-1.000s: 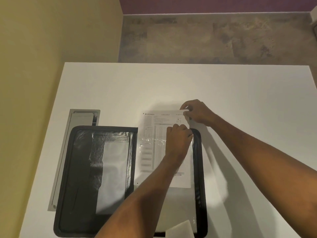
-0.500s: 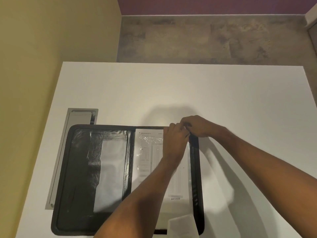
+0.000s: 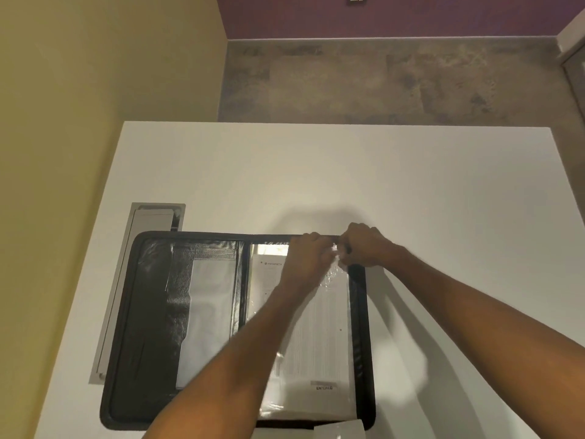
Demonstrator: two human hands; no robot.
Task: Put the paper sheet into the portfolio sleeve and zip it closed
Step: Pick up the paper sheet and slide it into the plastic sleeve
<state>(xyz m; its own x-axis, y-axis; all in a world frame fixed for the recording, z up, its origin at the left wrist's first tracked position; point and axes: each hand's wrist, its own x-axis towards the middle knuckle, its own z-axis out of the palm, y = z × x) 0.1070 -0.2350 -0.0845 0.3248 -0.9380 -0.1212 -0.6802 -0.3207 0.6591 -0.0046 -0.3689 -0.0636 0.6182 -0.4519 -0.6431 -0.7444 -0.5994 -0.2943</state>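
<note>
A black zip portfolio (image 3: 142,343) lies open on the white table (image 3: 316,172). Its right half holds a clear plastic sleeve (image 3: 335,277), crinkled near the top. The printed paper sheet (image 3: 319,337) lies inside that sleeve, its top edge close to the portfolio's upper rim. My left hand (image 3: 308,258) rests on the sheet's upper part, fingers curled at the sleeve's top edge. My right hand (image 3: 367,248) pinches the sleeve's top right corner, touching my left hand. Whether the sheet's top right corner is fully inside is hidden by my hands.
A white sheet (image 3: 205,318) sits in the left inner pocket. A grey metal cable tray (image 3: 139,264) is set into the table left of the portfolio. Another white paper (image 3: 338,430) shows at the near edge. A yellow wall (image 3: 79,90) stands on the left.
The paper sheet has slid down into the sleeve until its top no longer sticks out past the portfolio. Both hands followed it down and now meet at the sleeve's top right corner.
</note>
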